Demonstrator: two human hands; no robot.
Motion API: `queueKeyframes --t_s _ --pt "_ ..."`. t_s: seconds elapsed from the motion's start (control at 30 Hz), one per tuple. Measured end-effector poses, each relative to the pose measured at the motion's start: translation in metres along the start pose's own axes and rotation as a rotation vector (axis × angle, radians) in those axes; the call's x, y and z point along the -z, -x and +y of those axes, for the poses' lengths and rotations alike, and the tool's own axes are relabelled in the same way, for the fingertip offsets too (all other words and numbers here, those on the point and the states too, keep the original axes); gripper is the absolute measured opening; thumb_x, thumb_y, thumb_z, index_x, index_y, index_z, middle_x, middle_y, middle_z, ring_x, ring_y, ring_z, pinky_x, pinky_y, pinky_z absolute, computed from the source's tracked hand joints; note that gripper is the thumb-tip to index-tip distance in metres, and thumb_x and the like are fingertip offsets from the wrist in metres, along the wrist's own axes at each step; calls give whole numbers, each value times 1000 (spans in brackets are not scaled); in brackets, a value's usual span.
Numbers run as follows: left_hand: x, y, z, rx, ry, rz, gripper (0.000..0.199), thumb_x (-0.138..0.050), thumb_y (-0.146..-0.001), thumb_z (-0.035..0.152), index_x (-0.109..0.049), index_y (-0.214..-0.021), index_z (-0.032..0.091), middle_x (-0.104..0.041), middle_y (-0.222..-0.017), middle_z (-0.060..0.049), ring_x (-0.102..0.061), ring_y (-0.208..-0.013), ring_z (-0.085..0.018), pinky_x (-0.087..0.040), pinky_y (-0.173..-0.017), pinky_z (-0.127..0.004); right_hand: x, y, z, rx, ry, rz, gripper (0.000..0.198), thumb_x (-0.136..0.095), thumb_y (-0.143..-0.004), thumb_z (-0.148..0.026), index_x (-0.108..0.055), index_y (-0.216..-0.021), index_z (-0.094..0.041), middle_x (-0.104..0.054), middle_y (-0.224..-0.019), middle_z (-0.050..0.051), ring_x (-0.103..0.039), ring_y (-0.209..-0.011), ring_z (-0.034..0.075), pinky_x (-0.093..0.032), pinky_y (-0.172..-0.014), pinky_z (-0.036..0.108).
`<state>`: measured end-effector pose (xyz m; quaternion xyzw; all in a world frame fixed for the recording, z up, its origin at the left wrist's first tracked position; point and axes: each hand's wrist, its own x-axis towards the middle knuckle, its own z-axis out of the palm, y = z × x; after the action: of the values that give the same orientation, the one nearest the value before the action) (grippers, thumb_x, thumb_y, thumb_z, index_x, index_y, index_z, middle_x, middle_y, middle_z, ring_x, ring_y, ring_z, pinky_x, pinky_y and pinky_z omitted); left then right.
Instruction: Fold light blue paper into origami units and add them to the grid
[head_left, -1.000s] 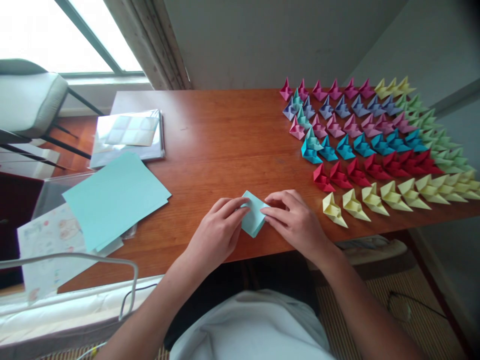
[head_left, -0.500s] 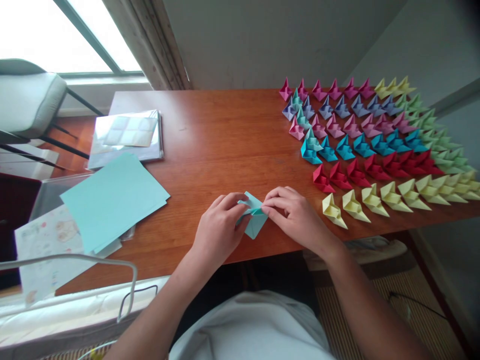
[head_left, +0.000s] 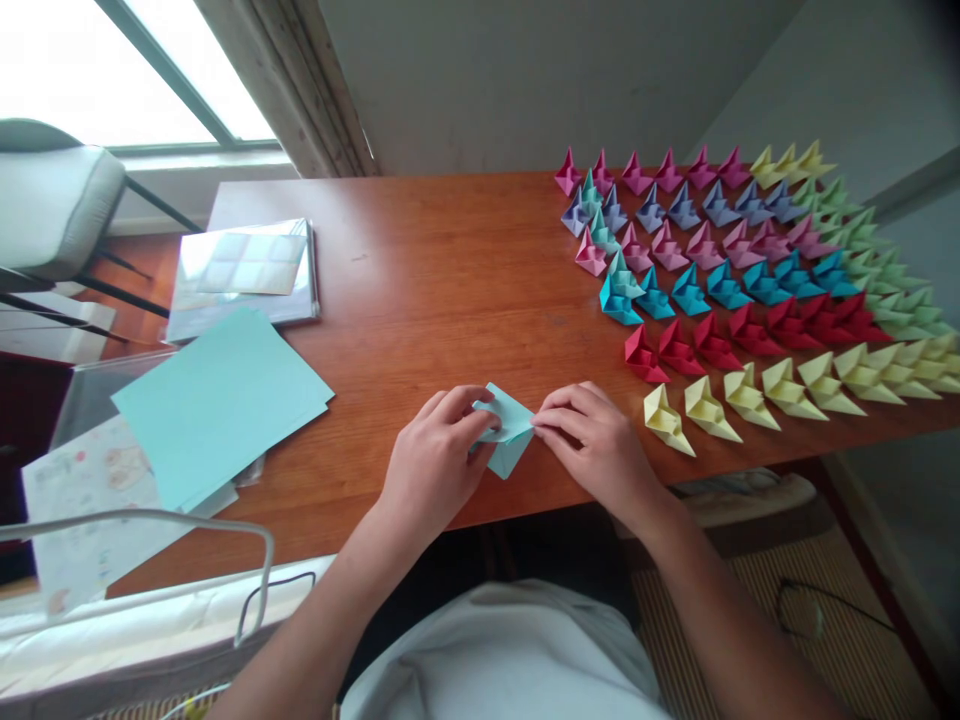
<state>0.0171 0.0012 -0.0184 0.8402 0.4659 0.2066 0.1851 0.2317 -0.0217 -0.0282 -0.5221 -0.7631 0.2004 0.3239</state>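
Observation:
A small piece of light turquoise folded paper (head_left: 508,415) lies near the front edge of the wooden table (head_left: 420,290), between my hands. My left hand (head_left: 442,445) curls over its left side, with the fingertips closed on the paper and the thumb partly hidden. At the right corner my right hand (head_left: 592,435) pinches the paper between thumb and index finger. A flap on the upper side covers part of the sheet, and a crease shows on the lower part.
Rows of folded paper boats in several colours fill the table's right side; a pale yellow boat (head_left: 667,420) stands nearest my right hand. On the left lie turquoise sheets (head_left: 225,400), printed paper (head_left: 90,490) and a plastic-wrapped pack (head_left: 184,300). A white cable (head_left: 150,515) crosses the lower left.
The paper's raised middle fold now lies flatter, with a broader flap showing. My right hand has shifted slightly right and down, pinching the right corner. The view has moved a little.

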Motion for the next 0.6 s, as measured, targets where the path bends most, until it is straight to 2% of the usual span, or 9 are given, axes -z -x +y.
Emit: queueKeyframes --t_s 0.2,0.6 --pt "-1 0 0 4 4 5 11 -59 -93 23 -70 -90 23 -69 -118 -5 -66 -100 -22 -56 -85 -36 2 -1 -2 -25 29 1 13 -62 -94 -16 -69 -88 -23 -65 -91 5 -58 -88 21 -51 -80 37" --pt "-2 1 2 -3 -35 13 14 -57 -96 26 -70 -92 24 -69 -119 -4 -65 -100 -21 -55 -83 -35 3 -1 -2 -51 49 -4 11 -64 -92 -15 -70 -86 -23 -65 -90 5 -58 -88 22 -52 -79 38"
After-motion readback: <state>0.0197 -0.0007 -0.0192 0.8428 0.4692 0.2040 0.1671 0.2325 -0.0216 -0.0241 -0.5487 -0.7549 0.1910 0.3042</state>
